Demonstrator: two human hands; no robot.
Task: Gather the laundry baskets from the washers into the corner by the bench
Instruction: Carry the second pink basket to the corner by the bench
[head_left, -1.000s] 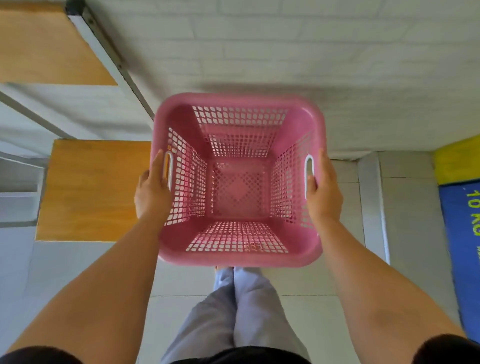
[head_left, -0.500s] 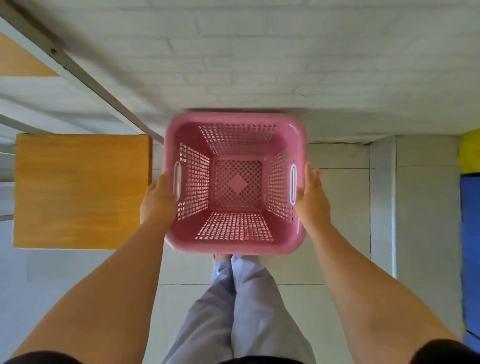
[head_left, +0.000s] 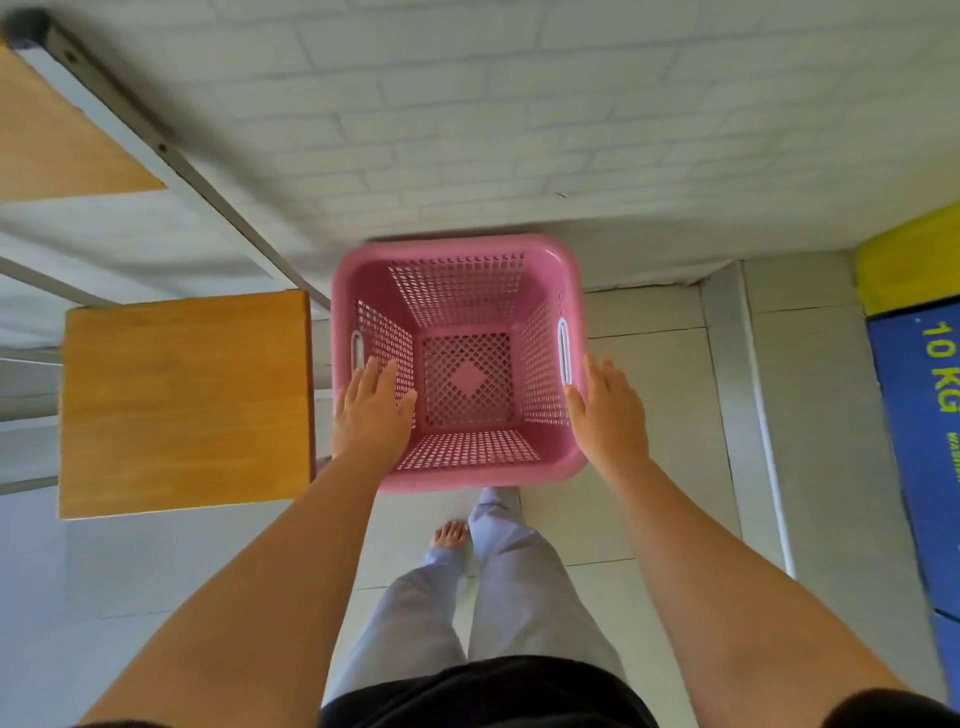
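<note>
An empty pink laundry basket (head_left: 467, 473) with perforated walls stands on the floor against the white brick wall, right beside the wooden bench seat (head_left: 187, 405). My left hand (head_left: 371, 413) hovers above the basket's left rim with its fingers spread, holding nothing. Over the right rim, my right hand (head_left: 605, 410) is spread the same way, just off the white handle slot. Neither hand grips the basket.
The bench's metal frame (head_left: 171, 156) runs diagonally up the wall at left. A blue and yellow washer front (head_left: 924, 415) marked 10 KG stands at the right edge. My legs and one bare foot (head_left: 452, 532) stand on the pale tiled floor just behind the basket.
The basket went down from carrying height to the floor by the wall and bench. Both hands let go of its handles and now hang open above the rim.
</note>
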